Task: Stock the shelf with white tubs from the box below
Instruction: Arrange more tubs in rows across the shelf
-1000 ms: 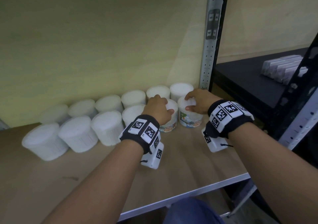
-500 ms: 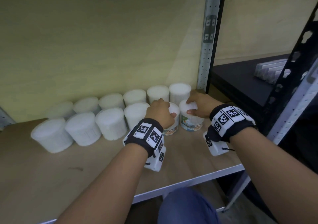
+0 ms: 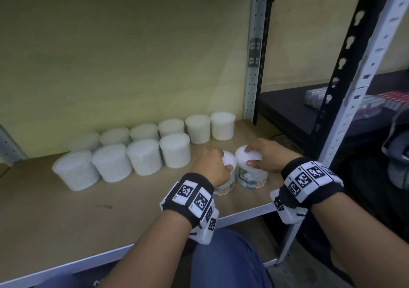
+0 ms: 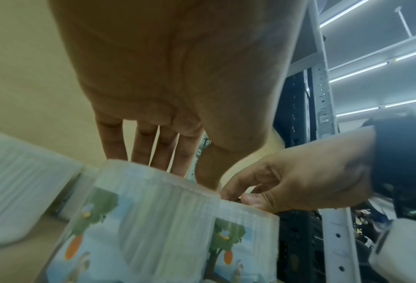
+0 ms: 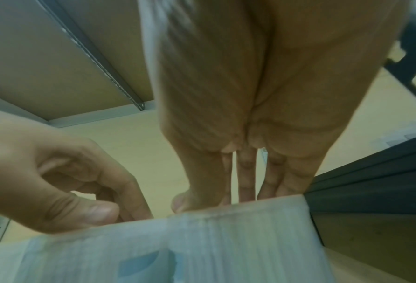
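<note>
Two labelled white tubs side by side, touching, upright on the wooden shelf (image 3: 66, 217) near its front right. Left hand (image 3: 211, 168) grasping left tub (image 3: 228, 177) from above, fingers curled over the lid. Right hand (image 3: 269, 158) grasping right tub (image 3: 251, 172) the same way, thumb at the near rim. Behind and left: two rows of stocked white tubs (image 3: 143, 159), upright, close together. Grey upright post (image 3: 253, 51) at back right.

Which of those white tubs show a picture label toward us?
Only the two front tubs under the hands: the left hand's tub and the right hand's tub. The rest look plain white.
</note>
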The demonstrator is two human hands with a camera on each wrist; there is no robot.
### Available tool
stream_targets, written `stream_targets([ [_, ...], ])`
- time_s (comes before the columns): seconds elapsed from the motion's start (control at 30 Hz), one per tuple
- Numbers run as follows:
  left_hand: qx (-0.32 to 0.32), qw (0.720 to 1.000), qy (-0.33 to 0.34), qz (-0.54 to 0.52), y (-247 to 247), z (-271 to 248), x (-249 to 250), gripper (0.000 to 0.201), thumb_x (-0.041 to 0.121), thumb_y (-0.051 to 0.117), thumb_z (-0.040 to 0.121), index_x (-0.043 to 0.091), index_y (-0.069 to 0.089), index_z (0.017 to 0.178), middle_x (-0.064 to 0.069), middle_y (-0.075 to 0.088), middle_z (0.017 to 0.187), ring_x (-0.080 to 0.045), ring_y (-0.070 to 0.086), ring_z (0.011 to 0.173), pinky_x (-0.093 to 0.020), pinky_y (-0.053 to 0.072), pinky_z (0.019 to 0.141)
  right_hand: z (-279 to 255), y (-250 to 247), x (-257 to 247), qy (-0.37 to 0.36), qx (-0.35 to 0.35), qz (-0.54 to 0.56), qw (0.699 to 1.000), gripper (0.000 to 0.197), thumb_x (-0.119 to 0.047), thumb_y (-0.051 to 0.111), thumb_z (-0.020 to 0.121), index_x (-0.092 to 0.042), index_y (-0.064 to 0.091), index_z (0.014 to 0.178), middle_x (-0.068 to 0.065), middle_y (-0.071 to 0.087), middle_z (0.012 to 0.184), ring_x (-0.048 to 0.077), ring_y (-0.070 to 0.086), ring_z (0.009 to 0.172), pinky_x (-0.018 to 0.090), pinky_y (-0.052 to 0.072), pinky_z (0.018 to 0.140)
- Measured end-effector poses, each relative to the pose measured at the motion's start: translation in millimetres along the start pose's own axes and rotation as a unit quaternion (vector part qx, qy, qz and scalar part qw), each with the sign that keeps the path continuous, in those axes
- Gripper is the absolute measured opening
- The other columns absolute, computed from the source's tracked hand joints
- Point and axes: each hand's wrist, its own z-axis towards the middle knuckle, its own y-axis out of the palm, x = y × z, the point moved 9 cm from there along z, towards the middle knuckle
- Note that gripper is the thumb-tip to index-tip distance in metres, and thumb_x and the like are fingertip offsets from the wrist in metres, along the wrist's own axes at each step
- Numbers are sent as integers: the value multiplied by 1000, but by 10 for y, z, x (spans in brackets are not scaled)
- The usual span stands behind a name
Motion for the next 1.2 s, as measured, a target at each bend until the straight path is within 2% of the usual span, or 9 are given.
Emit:
stream_targets([
  [0.27,-3,1000,18,-4,12,-302,175,45,36,57,90,9,55,126,-12,52,128,-27,46,121,-36,40,100,-314,23,59,-2,0,-3,1000,49,-37,60,90,-24,49,135,0,41,144,22,39,133,35,30,112],
  [0.6,0,1000,18,4,22,-370,212,46,38,56,89,10,54,126,-10,53,126,-27,45,120,-41,40,101,-371,31,57,-1,12,11,1000,49,-35,59,91,-22,48,137,1,41,146,21,38,134,35,29,113],
  [0.73,-31,999,16,-6,30,-320,183,52,41,57,88,10,52,129,-10,50,131,-27,44,124,-39,40,104,-358,26,35,4,5,4,1000,49,-34,59,91,-22,48,137,1,41,145,21,39,133,34,31,112],
  [0.87,-58,998,15,-26,-46,-257,136,50,39,58,88,10,53,129,-9,51,133,-26,48,122,-35,42,99,-322,-28,0,8,-14,-14,1000,50,-35,60,90,-22,48,136,1,43,144,21,42,132,34,34,111],
  [1.1,-12,997,-24,-75,-486,-146,-386,50,31,60,87,14,51,133,-6,48,138,-24,47,127,-41,40,107,-161,-228,-356,-24,29,54,998,42,-27,59,92,-17,53,132,3,50,139,19,49,127,28,38,104],
  [1.2,2,996,-51,-78,-653,-141,-701,49,30,60,87,15,50,133,-4,47,139,-23,47,127,-39,40,107,-40,-218,-626,-37,45,102,993,39,-25,61,90,-17,57,128,3,55,133,19,56,116,29,44,98],
])
